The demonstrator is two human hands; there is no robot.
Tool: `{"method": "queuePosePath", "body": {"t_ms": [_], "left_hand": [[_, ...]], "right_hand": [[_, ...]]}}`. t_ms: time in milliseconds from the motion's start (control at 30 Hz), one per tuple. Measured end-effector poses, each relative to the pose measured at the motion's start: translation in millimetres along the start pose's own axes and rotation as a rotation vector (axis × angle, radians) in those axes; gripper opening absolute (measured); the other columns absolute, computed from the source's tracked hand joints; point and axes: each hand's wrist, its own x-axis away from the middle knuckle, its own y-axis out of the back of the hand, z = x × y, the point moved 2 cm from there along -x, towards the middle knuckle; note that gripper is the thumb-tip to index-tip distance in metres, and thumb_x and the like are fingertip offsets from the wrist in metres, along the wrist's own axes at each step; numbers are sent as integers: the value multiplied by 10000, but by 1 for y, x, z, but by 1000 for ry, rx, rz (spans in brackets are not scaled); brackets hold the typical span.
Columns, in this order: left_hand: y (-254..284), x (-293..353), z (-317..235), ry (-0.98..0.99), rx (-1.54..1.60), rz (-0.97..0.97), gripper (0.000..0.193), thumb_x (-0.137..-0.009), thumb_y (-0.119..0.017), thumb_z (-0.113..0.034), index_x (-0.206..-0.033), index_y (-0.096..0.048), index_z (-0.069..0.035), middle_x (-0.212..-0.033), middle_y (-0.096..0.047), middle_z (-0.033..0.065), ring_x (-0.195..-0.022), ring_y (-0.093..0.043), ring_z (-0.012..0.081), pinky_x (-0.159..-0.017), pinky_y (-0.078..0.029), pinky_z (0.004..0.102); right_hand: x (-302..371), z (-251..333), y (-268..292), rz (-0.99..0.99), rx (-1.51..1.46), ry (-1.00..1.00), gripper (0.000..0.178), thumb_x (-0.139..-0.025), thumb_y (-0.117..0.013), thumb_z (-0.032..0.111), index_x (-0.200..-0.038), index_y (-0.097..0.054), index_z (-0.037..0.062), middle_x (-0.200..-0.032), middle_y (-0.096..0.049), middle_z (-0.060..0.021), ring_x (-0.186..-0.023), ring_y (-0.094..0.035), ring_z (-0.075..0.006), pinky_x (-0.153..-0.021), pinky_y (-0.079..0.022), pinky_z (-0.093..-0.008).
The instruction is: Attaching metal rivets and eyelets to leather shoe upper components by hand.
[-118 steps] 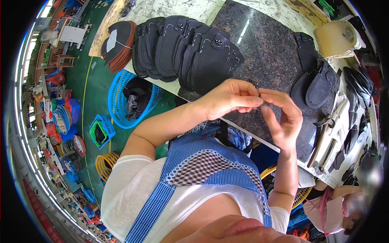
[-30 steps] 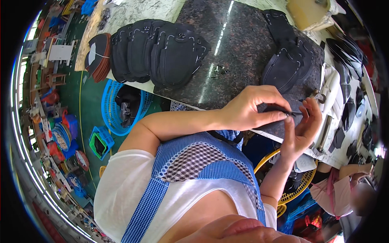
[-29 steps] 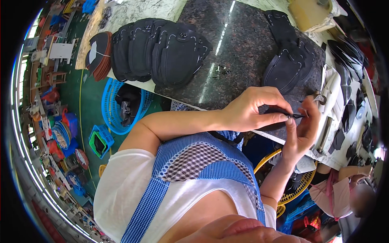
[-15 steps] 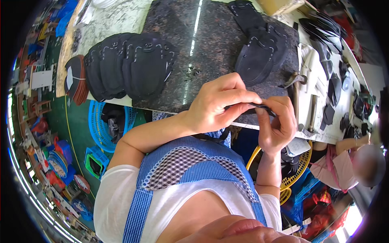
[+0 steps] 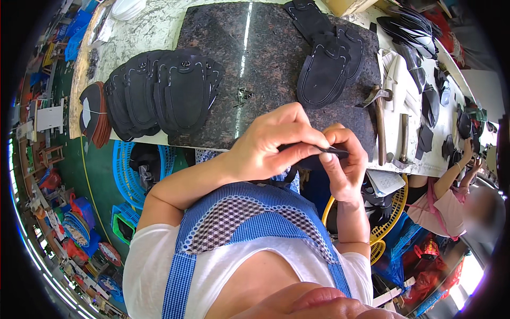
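Both hands meet at chest height in front of the bench's near edge. My left hand (image 5: 284, 142) is closed in a pinch on a small, thin black piece (image 5: 336, 152), dark like the stitched parts on the bench. Close against it, my right hand (image 5: 346, 165) pinches the same piece between thumb and curled fingers. The fingers cover most of it, so its full shape is hidden. Beyond the hands lies a dark speckled stone slab (image 5: 265, 64). On its right side rests a stack of black shoe-upper parts (image 5: 321, 74) with pale stitches.
Overlapping black upper parts (image 5: 183, 90) lie at the left, beside a tied brown bundle (image 5: 94, 114). A hammer (image 5: 380, 114) lies at the right. Below the bench stand a blue basket (image 5: 125, 175) and a yellow basket (image 5: 396, 218). Another person (image 5: 438, 210) works at the far right.
My hands have drawn slightly left and closer together, and less of the black piece shows between them. The bench has shifted a little left in view. The other person's arms are raised higher.
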Motion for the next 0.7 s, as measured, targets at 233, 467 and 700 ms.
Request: {"method": "queuePosePath", "body": {"t_ms": [233,467,700], "left_hand": [[25,31,-8,104,61,-44,239,-818,-752,48,-1035,-743,-52,-926,-681,88,-829,-670,176,-703,-534,287],[73,39,-26,61,-243,-149,172,-847,-744,3,-1017,-730,-15,-887,-680,103,-783,-644,178,-670,-499,284],[177,41,30,111,-1162,-452,297,-846,-746,-95,-1140,-713,-88,-1054,-678,78,-971,-649,240,-861,-507,328]], "right_hand": [[-20,11,-22,133,340,197,229,-763,-758,-18,-978,-683,2,-945,-687,-121,-816,-635,-246,-727,-513,-337],[-46,-2,-53,167,175,59,165,-838,-749,39,-974,-665,-4,-846,-647,-108,-765,-632,-227,-704,-509,-331],[-105,-63,-73,246,789,384,166,-811,-727,21,-970,-745,64,-915,-645,-89,-884,-633,-247,-749,-527,-363]]}}
